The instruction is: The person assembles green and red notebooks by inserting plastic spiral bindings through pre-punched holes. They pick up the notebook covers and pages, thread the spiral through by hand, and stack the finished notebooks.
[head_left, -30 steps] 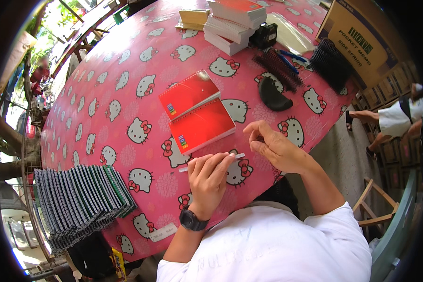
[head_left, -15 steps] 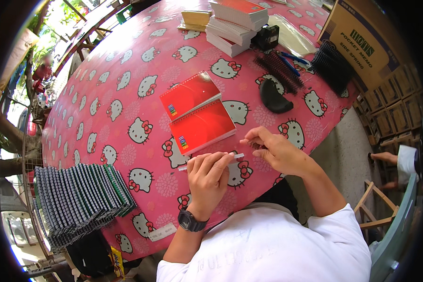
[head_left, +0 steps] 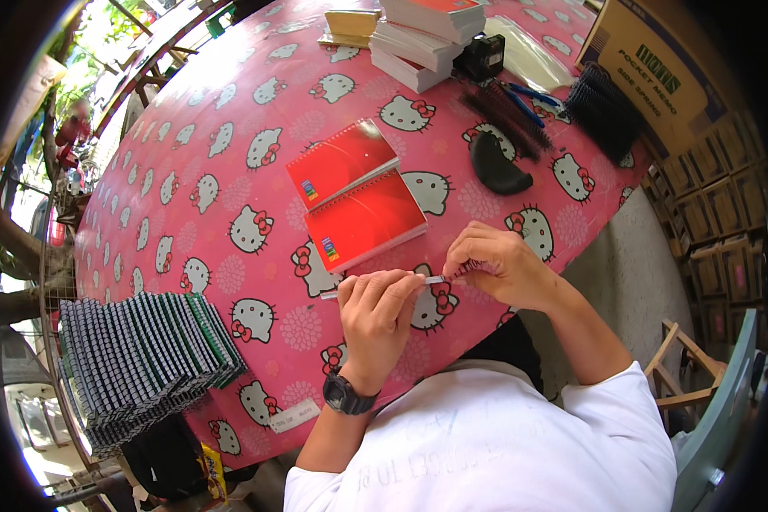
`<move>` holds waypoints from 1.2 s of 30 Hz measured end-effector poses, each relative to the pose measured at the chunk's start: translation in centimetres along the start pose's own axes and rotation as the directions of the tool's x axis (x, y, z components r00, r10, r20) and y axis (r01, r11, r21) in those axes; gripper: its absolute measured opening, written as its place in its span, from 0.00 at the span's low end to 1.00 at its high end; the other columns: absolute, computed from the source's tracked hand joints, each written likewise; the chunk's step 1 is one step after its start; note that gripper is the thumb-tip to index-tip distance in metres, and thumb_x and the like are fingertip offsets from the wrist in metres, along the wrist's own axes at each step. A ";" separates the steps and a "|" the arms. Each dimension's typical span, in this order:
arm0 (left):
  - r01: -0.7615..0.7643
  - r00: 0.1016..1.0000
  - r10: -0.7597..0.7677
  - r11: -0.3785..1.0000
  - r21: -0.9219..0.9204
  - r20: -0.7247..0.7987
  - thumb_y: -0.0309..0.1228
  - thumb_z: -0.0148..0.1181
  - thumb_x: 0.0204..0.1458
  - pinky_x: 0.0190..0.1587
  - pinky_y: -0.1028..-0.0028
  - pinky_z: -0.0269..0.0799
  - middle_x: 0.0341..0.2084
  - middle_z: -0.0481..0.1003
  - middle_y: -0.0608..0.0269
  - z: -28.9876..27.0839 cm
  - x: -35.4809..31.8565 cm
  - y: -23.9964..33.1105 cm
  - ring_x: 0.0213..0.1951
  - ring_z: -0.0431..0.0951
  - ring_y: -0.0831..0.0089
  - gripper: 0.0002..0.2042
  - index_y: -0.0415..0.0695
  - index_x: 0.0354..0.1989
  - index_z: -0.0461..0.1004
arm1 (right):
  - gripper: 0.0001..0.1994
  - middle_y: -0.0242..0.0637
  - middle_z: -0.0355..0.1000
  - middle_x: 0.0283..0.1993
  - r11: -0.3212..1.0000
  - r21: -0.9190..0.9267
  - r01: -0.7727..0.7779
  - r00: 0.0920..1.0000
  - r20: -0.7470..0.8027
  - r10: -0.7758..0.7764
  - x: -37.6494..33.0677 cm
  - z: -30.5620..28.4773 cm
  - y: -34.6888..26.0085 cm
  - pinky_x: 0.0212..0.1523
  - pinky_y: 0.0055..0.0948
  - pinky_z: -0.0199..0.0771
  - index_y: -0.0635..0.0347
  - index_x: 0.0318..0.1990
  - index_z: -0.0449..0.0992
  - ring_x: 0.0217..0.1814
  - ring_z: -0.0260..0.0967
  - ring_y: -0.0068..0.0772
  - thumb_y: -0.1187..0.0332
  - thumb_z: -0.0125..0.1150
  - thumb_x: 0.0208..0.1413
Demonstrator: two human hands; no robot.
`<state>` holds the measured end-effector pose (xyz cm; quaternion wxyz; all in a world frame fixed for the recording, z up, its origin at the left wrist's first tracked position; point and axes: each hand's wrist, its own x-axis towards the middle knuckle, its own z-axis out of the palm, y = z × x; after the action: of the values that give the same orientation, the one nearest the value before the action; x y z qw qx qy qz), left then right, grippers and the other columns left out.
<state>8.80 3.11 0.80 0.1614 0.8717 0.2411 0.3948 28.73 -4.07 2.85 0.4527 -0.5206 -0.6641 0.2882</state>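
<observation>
Pink vinyl cloth printed with white cartoon cats covered the round tabletop (head_left: pixel 188 154), and near its front edge both hands worked on one thin pale strip (head_left: pixel 435 280), seemingly a length of binding comb or wire, held level just above the cloth. The left hand (head_left: pixel 380 311) had its grip closed over the strip's middle, fingers curled on top, with a short bare end poking out to the left; the right hand (head_left: pixel 495 264) pinched the other end, thumb and fingertips pressed together on it. To do this well, it seemed wise to keep the left hand steady as an anchor and let the right fingertips do the fine work, keeping the strip straight rather than bowed and close to the tabletop for support. Two red-covered spiral notepads (head_left: pixel 354 192) lay just beyond the hands, overlapping, untouched. A fanned row of dark green and grey spiral-bound pads (head_left: pixel 145 358) sat well to the left near the edge, and a stack of white-edged, red-topped pads (head_left: pixel 427 38) stood at the far side beside a small black device (head_left: pixel 484 55). Loose black binding coils (head_left: pixel 602 107) and a black curved piece (head_left: pixel 497 166) lay to the right. What the right fingertips did to the strip could not be made out, since the knuckles covered its end; whether the strip was plastic or metal was too small to tell. The brown cardboard box (head_left: pixel 648 60) was cut off by the picture's rim.
</observation>
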 end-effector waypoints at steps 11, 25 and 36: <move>0.064 0.998 -0.065 0.997 0.048 0.024 0.28 0.68 0.42 0.45 0.69 0.59 0.32 0.77 0.68 -0.2 0.5 1.4 0.37 0.75 0.71 0.13 0.48 0.38 0.76 | 0.18 0.42 0.74 0.35 0.989 -0.146 -0.035 0.998 0.044 0.042 -0.7 0.3 -0.7 0.38 0.34 0.73 0.59 0.54 0.70 0.36 0.73 0.41 0.69 0.60 0.55; 0.093 0.968 -0.115 0.990 0.107 0.223 0.35 0.64 0.49 0.58 0.60 0.47 0.32 0.76 0.71 0.2 -0.2 1.8 0.41 0.73 0.70 0.09 0.50 0.37 0.74 | 0.18 0.38 0.62 0.61 0.811 -0.351 -0.469 0.848 -0.435 0.302 -0.4 -5.0 7.2 0.62 0.42 0.56 0.53 0.50 0.75 0.66 0.52 0.46 0.73 0.62 0.49; 0.088 0.976 -0.110 0.989 0.123 0.186 0.33 0.67 0.45 0.58 0.59 0.46 0.29 0.77 0.72 -0.2 0.3 1.4 0.38 0.74 0.71 0.07 0.51 0.33 0.77 | 0.15 0.36 0.71 0.52 0.913 -0.402 -0.070 0.988 -0.154 0.008 -1.9 -2.0 -0.9 0.61 0.44 0.55 0.57 0.44 0.77 0.57 0.63 0.42 0.79 0.60 0.46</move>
<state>9.24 2.14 1.77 0.1535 0.9005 0.2896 0.2856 30.18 -6.31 3.92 0.3770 -0.6365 -0.6632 0.1132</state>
